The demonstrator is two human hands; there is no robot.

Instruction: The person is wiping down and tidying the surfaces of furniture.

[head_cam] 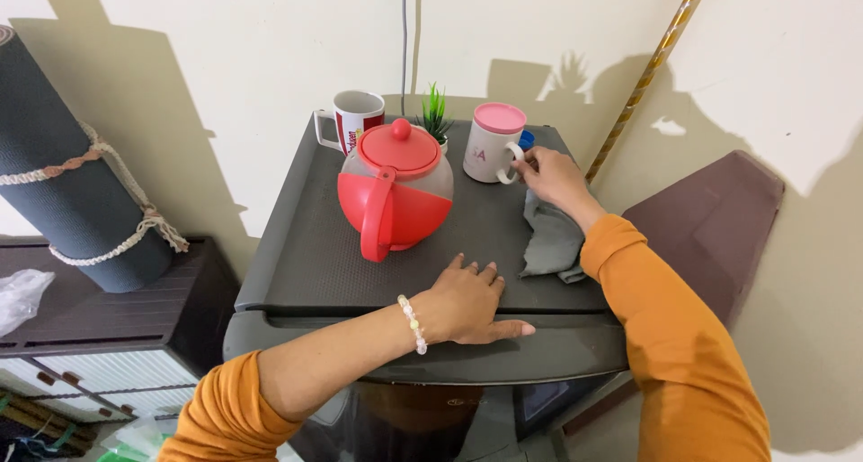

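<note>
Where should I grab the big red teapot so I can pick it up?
Grab the teapot by its long red handle. The handle sticks out at the front, toward the left hand, so come from the front and wrap your fingers around it. The round belly looks too wide to hold.

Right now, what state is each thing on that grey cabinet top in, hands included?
Red teapot: upright, lid on.
Lidded mug: upright, pink lid on.
Red-and-white mug: upright, uncovered.
Grey cloth: crumpled, under the right wrist.
Right hand: fingers on lidded mug's handle.
Left hand: flat on the top.
</note>
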